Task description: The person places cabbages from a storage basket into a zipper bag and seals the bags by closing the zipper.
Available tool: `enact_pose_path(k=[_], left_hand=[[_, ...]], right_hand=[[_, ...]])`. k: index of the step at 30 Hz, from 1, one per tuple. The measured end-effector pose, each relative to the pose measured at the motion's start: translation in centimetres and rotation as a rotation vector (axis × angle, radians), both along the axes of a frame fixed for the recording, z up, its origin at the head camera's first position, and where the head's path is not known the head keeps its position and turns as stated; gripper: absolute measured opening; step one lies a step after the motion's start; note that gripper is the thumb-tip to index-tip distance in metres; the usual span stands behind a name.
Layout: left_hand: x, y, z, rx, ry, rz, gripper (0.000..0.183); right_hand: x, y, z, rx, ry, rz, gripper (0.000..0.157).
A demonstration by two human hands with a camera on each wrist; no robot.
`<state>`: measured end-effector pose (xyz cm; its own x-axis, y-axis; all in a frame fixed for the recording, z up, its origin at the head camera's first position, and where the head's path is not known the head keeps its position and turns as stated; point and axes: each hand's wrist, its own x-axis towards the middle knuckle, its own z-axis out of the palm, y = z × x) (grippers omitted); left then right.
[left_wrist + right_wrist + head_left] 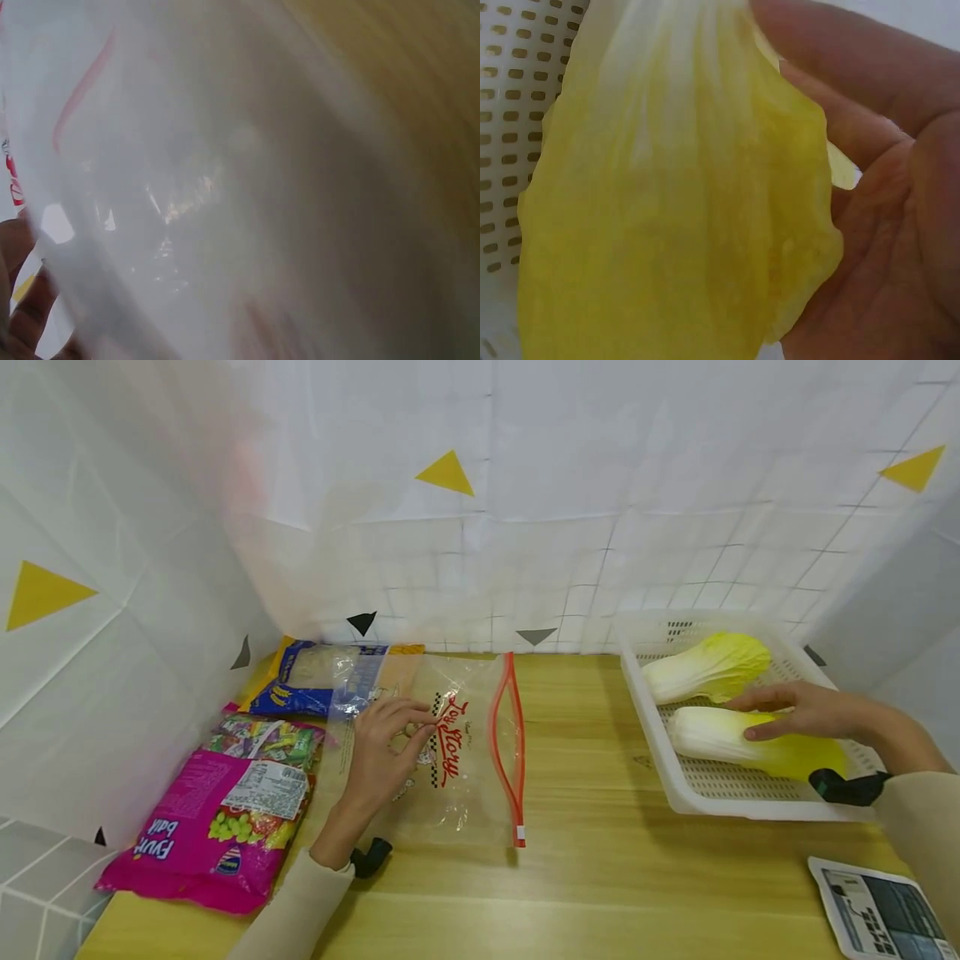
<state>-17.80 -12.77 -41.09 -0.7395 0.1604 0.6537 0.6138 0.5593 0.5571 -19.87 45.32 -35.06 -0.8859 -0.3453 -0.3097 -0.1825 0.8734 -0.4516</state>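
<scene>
A clear zip bag [465, 810] printed with red lettering lies with its red zip edge toward the right and the mouth gaping. My left hand [386, 752] is over the bag, thumb and forefinger pinching its film near the lettering. In the left wrist view the blurred clear film [187, 187] fills most of the picture. At the right, a white perforated basket [663, 768] contains two napa cabbages. My right hand [810, 714] grips the nearer napa cabbage [712, 735] around its middle; its yellow leaves [682, 195] face the right wrist camera. The other napa cabbage [697, 668] lies behind.
Left of the bag are a pink snack packet [191, 827], a green patterned packet [288, 743] and a blue-and-yellow packet [300, 697], the last partly under the bag. A grey-and-white pouch [877, 910] lies at the front right. White sheeting [555, 568] hangs behind the wooden table [585, 860].
</scene>
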Motion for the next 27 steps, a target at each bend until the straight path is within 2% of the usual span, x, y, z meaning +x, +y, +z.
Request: enact_pose_path(k=[3, 10, 19, 23, 27], left_hand=[[0.0, -0.1, 0.0, -0.004, -0.005, -0.006, 0.007], [-0.3, -0.1, -0.3, 0.002, 0.002, -0.024, 0.007], [-0.2, 0.1, -0.3, -0.003, 0.012, -0.02, 0.007], [-0.2, 0.0, -0.2, -0.003, -0.003, -0.021, 0.007], [-0.1, -0.1, -0.2, -0.008, -0.016, -0.024, 0.007]], right_hand=[[-0.2, 0.2, -0.4, 0.013, -0.035, -0.003, 0.064], [-0.2, 0.7, -0.9, 0.025, -0.034, 0.042, 0.073], [-0.4, 0.9, -0.7, 0.037, -0.101, 0.048, 0.081], [-0.3, 1.1, -0.7, 0.067, -0.026, 0.022, 0.077], [-0.2, 1.5, -0.9, 0.107, 0.063, -0.06, 0.072]])
